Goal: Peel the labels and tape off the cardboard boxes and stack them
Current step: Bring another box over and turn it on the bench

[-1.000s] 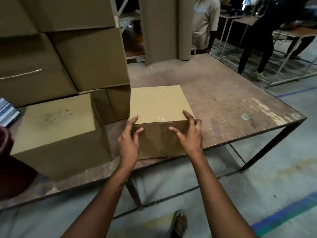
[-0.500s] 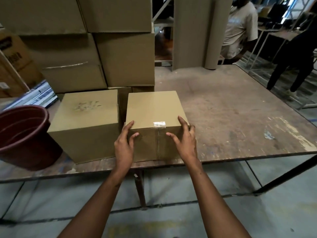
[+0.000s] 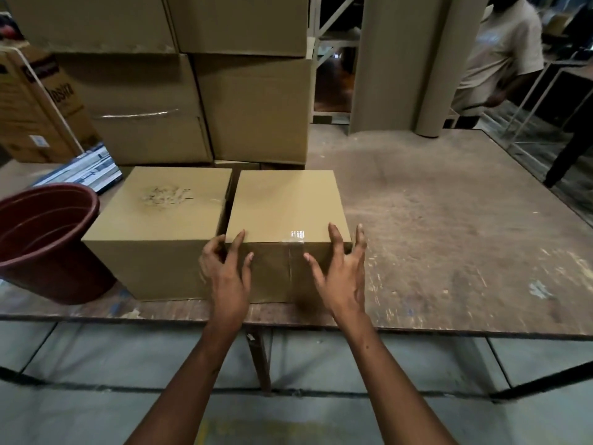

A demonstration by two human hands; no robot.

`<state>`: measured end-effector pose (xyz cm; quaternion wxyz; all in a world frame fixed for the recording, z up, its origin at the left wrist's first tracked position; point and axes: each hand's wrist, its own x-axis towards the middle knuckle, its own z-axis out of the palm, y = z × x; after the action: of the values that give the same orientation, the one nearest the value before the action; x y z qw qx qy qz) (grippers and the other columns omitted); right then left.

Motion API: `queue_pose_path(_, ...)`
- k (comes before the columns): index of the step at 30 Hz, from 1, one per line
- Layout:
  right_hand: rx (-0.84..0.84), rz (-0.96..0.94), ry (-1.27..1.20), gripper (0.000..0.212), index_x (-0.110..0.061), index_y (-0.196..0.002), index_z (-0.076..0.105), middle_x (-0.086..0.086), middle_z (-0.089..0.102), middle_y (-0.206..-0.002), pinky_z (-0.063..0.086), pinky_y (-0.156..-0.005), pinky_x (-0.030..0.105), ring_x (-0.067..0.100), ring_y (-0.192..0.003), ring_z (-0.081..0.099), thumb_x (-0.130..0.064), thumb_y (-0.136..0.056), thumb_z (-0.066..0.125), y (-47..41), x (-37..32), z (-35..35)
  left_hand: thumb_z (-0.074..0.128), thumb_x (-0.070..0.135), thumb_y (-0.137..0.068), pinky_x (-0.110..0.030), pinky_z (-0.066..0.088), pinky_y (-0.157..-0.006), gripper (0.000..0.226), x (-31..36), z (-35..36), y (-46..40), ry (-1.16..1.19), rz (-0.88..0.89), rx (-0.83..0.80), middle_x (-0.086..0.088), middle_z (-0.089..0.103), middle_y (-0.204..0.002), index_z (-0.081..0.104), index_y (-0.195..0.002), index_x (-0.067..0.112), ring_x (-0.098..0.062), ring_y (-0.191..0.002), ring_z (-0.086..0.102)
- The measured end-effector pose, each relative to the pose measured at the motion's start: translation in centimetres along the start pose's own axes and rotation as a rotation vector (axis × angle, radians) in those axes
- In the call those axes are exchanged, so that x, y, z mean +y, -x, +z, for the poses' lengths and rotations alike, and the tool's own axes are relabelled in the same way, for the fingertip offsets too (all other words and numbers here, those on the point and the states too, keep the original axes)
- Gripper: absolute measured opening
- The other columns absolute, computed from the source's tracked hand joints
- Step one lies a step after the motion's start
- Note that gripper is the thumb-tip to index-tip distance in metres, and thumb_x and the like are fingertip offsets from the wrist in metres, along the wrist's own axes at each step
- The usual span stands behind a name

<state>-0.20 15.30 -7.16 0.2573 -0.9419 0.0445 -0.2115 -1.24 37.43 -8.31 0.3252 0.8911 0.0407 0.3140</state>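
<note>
With the box (image 3: 285, 216) now slid left against its neighbour (image 3: 157, 226) at the worktop's (image 3: 449, 252) near edge, left hand (image 3: 226, 271) and right hand (image 3: 341, 274) rest spread-fingered, gripping nothing, its tape (image 3: 296, 237) unpeeled

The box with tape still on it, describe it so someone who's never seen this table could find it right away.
On the worn wooden table, two small cardboard boxes sit side by side at the near edge, in front of a tall stack of boxes. Take the right-hand box, between both hands. Clear tape crosses its front top edge, whereas its left neighbour has a torn patch on top.
</note>
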Motion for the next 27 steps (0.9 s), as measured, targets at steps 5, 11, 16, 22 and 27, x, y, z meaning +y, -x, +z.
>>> queue_pose_path(5,0.003,-0.187,0.159,0.072,-0.037,-0.169,0.026,0.003,0.014,-0.179,0.012,-0.131,0.06,0.024,-0.167,0.006,-0.058,-0.105,0.049,0.5,-1.2,-0.6,0.067,0.043,-0.101,-0.059,0.027,-0.119,0.061,0.2,0.7,-0.2,-0.238,0.212,-0.071,-0.003,0.034,-0.171,0.051,-0.158,0.032,-0.026,-0.154,0.036)
queue_pose_path(11,0.06,-0.029,-0.092,0.045,-0.037,-0.151,0.056,0.013,0.02,-0.173,0.032,-0.127,0.062,0.033,-0.164,0.016,-0.048,-0.107,0.058,0.1,-2.2,-0.5,0.045,0.071,-0.103,-0.062,0.021,-0.122,0.066,1.2,1.5,-2.7,-0.357,0.314,-0.206,0.004,0.035,-0.173,0.037,-0.162,0.043,-0.017,-0.162,0.028)
queue_pose_path(16,0.041,0.127,-0.271,0.056,-0.053,-0.156,0.042,0.007,0.031,-0.166,0.055,-0.11,0.052,0.031,-0.149,0.045,-0.056,-0.104,0.06,1.0,-1.1,-0.8,0.061,0.064,-0.098,-0.068,0.032,-0.111,0.072,1.2,2.5,-2.2,-0.319,0.264,-0.229,0.005,0.035,-0.173,0.035,-0.163,0.047,-0.02,-0.16,0.032)
queue_pose_path(22,0.112,0.113,-0.355,0.055,-0.054,-0.151,0.05,-0.003,0.042,-0.16,0.056,-0.109,0.052,0.022,-0.144,0.051,-0.054,-0.1,0.07,0.2,-0.8,-1.9,0.067,0.053,-0.098,-0.06,0.034,-0.104,0.061,2.1,2.8,-1.7,-0.202,0.211,-0.147,0.01,0.049,-0.165,0.051,-0.156,0.045,-0.019,-0.153,0.044)
queue_pose_path(27,0.249,-0.018,-0.2,0.049,-0.048,-0.145,0.061,-0.005,0.043,-0.164,0.04,-0.115,0.064,0.026,-0.147,0.047,-0.05,-0.097,0.074,-1.1,-1.8,-4.9,0.065,0.054,-0.101,-0.053,0.032,-0.108,0.058,4.2,2.2,-0.4,0.037,0.074,-0.118,0.015,0.051,-0.163,0.052,-0.157,0.044,-0.012,-0.153,0.042)
